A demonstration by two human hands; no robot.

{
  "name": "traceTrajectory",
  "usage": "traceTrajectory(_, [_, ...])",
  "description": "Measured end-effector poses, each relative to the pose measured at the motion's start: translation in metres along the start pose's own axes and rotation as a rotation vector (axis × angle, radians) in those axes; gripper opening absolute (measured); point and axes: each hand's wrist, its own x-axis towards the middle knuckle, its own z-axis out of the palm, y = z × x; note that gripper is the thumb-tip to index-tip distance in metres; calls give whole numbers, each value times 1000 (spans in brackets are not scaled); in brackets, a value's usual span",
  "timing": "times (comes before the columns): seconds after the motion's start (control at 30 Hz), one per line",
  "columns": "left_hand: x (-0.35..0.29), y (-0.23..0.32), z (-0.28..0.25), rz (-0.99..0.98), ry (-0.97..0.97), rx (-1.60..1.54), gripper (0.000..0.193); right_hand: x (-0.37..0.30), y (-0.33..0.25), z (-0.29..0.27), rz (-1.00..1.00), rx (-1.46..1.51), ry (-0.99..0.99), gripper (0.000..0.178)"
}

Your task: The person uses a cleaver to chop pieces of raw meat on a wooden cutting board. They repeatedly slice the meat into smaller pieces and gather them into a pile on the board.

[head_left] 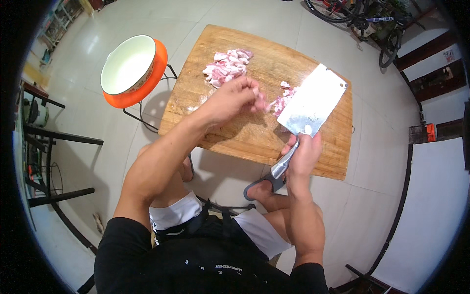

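Note:
My right hand (pixel 304 156) grips the metal handle of a wide cleaver (pixel 313 100), its bright blade tilted up over the right part of a wooden cutting board (pixel 264 132). Partly behind the blade lies a small heap of chopped pink meat (pixel 281 104). My left hand (pixel 240 97) hovers over the middle of the board with fingers curled and pinched together; whatever is between them is too blurred to make out. Just beyond it sits a larger pile of sliced raw meat (pixel 228 66), pink with white fat.
Left of the board, a white enamel bowl (pixel 128 63) stands on a round orange stool (pixel 159 63) with thin dark legs. Black furniture legs (pixel 63 134) jut in at the far left. A bicycle (pixel 360 22) is at the back right. My sandalled foot (pixel 264 188) is below the board's near edge.

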Motion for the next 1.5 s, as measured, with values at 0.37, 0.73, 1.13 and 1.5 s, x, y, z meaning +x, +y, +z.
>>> traceTrajectory(0.37, [-25,9,-9,339,121,1319,22,40,-6,-37,-6,-133,-448,23])
traceTrajectory(0.73, [-29,-5,-6,400,-109,1445,15,27,-15,-13,-124,-313,-279,25])
traceTrajectory(1.13, [-27,-15,6,498,-29,1451,16,-4,-37,-8,-331,-1067,-275,17])
traceTrajectory(1.5, [-19,-17,3,492,-111,1457,14,-9,-44,-4,-427,-1307,-407,23])
